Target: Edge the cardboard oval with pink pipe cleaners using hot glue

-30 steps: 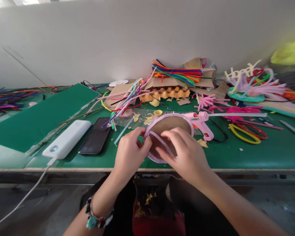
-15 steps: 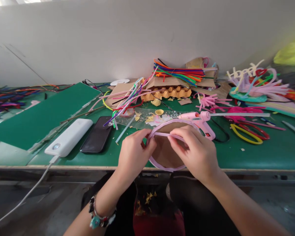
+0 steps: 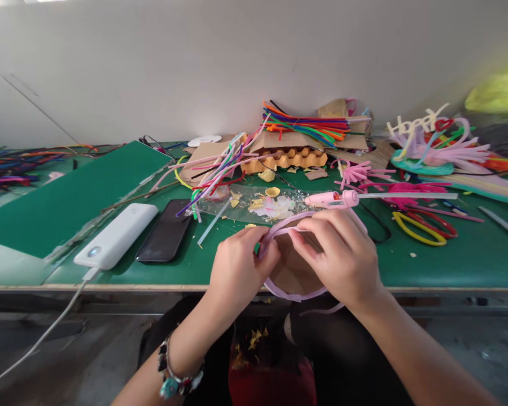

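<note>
A round brown cardboard disc (image 3: 294, 270) with a lilac fuzzy rim is held up at the table's front edge. My left hand (image 3: 241, 259) pinches the left side of that rim between thumb and fingers. A lilac pipe cleaner (image 3: 285, 230) runs from there to my right hand (image 3: 341, 254), whose thumb and index finger are closed on it. The strip's loose tail hangs below my right hand. Just behind the disc lies a pink glue gun (image 3: 332, 199) with a long glue stick in its back; my right hand hides its handle.
A white power bank (image 3: 116, 235) with a cable and a black phone (image 3: 165, 231) lie left. Behind are an orange egg carton (image 3: 285, 160), bundled pipe cleaners (image 3: 305, 124) and yellow scraps. Yellow-handled scissors (image 3: 419, 228) and a "Happy" decoration (image 3: 436, 141) are on the right.
Both hands and the disc have shifted slightly right and down. The lilac strip now lies closer to the disc's upper rim, and its tail has come into view below the right hand.
</note>
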The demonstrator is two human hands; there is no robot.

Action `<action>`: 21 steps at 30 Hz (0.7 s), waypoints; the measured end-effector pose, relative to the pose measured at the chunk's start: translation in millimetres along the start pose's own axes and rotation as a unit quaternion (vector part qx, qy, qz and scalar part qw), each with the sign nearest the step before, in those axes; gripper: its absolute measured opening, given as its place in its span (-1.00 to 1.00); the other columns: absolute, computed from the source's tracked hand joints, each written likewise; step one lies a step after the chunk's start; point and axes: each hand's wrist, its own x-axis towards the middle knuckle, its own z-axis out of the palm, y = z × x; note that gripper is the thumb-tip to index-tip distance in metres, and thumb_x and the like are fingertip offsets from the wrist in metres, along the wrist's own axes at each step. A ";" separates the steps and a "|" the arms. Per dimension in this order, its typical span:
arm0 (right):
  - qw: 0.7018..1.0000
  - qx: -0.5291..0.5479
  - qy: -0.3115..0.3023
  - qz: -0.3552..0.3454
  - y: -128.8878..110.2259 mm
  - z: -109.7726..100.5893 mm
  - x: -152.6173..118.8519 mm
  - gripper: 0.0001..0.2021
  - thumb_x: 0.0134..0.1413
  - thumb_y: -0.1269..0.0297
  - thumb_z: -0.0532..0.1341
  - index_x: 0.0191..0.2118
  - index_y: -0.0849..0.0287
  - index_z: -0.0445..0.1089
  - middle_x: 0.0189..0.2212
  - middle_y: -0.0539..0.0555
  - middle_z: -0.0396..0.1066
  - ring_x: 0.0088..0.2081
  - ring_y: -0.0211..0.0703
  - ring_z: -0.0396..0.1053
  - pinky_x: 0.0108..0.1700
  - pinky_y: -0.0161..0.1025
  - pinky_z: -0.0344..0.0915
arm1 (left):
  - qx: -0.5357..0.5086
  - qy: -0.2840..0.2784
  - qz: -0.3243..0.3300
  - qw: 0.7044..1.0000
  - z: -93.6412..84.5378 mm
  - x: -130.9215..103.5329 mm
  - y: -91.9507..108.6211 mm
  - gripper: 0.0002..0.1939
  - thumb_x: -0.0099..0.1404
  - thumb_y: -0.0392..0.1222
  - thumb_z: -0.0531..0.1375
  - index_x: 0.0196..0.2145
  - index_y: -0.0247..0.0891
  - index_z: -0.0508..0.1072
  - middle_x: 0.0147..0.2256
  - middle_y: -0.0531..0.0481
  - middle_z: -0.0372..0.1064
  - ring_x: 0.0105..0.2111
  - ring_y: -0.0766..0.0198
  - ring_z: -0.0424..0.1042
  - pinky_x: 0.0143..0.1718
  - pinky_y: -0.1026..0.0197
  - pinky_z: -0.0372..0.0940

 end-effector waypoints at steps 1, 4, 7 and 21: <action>1.000 -0.003 -0.001 0.000 -0.3 0.1 0.3 -0.90 -0.06 0.45 0.20 -0.43 0.16 0.24 -0.53 0.03 0.33 -0.44 -0.23 0.27 -0.36 -0.28 0.27 | 0.003 -0.001 -0.001 1.000 -0.2 -0.3 0.2 -0.88 0.15 -0.27 0.07 -0.47 -0.28 0.38 -0.57 0.10 0.27 -0.67 0.45 0.16 -0.60 0.39 0.07; 1.000 -0.007 -0.004 0.007 -1.5 0.2 1.1 -0.90 -0.05 0.43 0.19 -0.45 0.16 0.23 -0.54 0.02 0.31 -0.45 -0.23 0.26 -0.39 -0.29 0.24 | 0.011 -0.002 -0.007 1.000 -0.6 -1.5 1.4 -0.88 0.15 -0.26 0.06 -0.47 -0.27 0.38 -0.57 0.10 0.28 -0.68 0.44 0.16 -0.61 0.39 0.06; 1.000 -0.010 -0.004 0.015 -2.3 0.0 1.7 -0.93 -0.03 0.42 0.18 -0.44 0.15 0.25 -0.55 0.02 0.31 -0.43 -0.22 0.27 -0.41 -0.29 0.22 | 0.016 -0.004 -0.009 1.000 -0.2 -2.9 3.4 -0.89 0.15 -0.26 0.06 -0.44 -0.27 0.38 -0.56 0.09 0.30 -0.68 0.44 0.17 -0.61 0.38 0.07; 0.998 -0.047 -0.025 0.020 -1.8 -4.5 4.5 -0.90 0.01 0.40 0.14 -0.35 0.19 0.40 -0.55 0.03 0.23 -0.42 -0.20 0.21 -0.40 -0.25 0.17 | 0.039 0.009 0.027 0.999 0.8 -7.7 9.2 -0.85 0.15 -0.27 0.05 -0.34 -0.28 0.38 -0.48 0.03 0.39 -0.65 0.39 0.27 -0.57 0.33 0.18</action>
